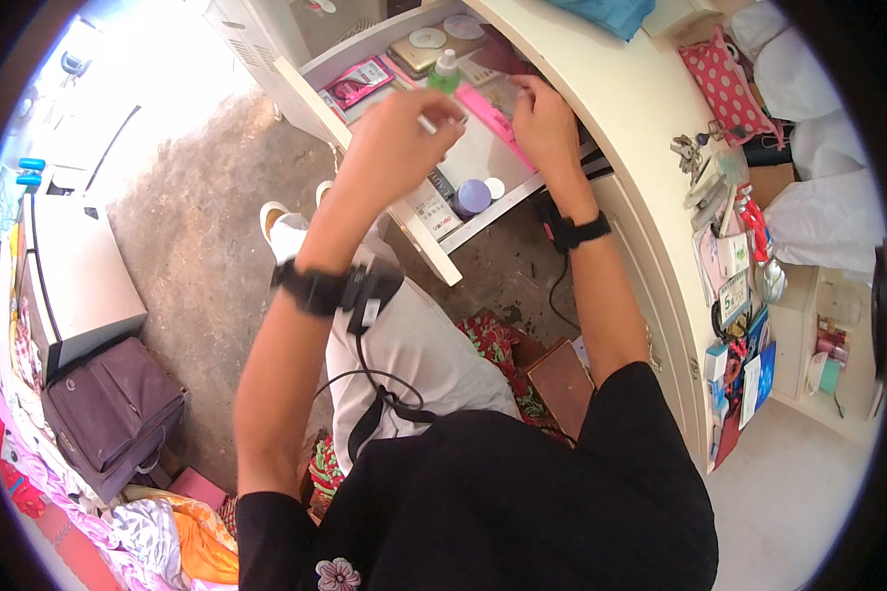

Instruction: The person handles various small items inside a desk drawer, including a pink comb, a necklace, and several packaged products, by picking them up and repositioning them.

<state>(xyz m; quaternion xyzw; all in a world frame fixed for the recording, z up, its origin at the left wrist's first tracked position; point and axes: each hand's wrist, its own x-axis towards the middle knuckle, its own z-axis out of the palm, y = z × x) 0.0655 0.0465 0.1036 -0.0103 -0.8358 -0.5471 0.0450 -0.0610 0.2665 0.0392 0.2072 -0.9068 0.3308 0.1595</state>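
My left hand (403, 144) is over the open drawer (414, 218), its fingers curled around a small white item (427, 124), blurred and partly covered. Just beyond it stands a green bottle (444, 74) with a white cap. My right hand (548, 125) reaches into the drawer beside a long pink strip-like object (494, 122); its grip is not clear. A jar with a lavender lid (472, 196), a white disc (494, 188) and a printed box (437, 210) lie near the drawer's near side. Farther back are a pink packet (358, 81) and a gold phone-like object (415, 57).
The cream desktop (628, 125) curves along the right, bearing keys (686, 156), a polka-dot pouch (726, 89) and papers. A purple-brown suitcase (114, 410) stands on the floor at left by a pale cabinet (81, 273). Cables hang from my black wrist straps (318, 289).
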